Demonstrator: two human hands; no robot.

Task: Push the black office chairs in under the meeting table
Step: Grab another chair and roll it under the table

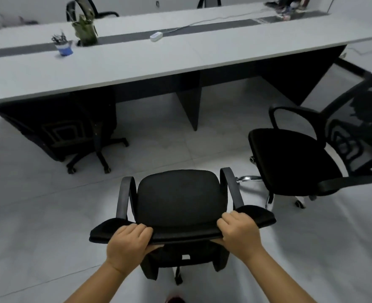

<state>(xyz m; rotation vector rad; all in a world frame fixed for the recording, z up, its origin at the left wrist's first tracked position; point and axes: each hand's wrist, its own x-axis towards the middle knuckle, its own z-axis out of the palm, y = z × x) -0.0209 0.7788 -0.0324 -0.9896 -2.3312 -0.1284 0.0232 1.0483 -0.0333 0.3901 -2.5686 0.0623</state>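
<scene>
While both hands grip the top edge of its backrest, a black armchair on casters [180,200] stands on the pale tiled floor [27,237], its seat just ahead of the hands and well short of the meeting-table surface [137,62] beyond them. The left hand [126,243] and right hand [238,232] each curl their fingers over the padded rim, set wide apart toward its two ends. The chair faces away from the person, seat front and armrests pointing at the table, with its front-to-back line aimed roughly at the gap beside the table's central panel leg [190,103]. It looks stiff-framed, moderately heavy and free-rolling, so a level push high on the backrest should steer it; uneven pressure would likely swivel it. Ahead and to the left of the hands, another black chair [71,132] sits tucked under the table. To the right, a mesh-backed chair [307,158] stands out in the open, turned sideways. On the surface are a blue pen cup [64,49] and a white power strip [156,36].
</scene>
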